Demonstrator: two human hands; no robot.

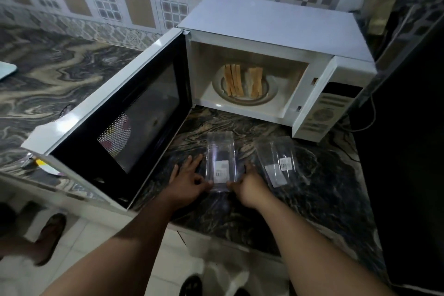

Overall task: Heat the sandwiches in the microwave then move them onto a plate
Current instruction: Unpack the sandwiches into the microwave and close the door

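Sandwiches (242, 83) stand on the turntable in the open microwave (276, 31); left hand (189, 181) and right hand (247, 184) clasp an empty clear box (221, 161) on the bench (319, 187).

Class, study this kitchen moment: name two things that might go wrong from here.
1. The open microwave door juts past the counter edge; the left hand or body may bump it.
2. The sandwiches stand on edge on the turntable and may topple.

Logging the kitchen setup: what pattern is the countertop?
The countertop is dark marble-like stone with swirling beige veins, clearest in the head view.
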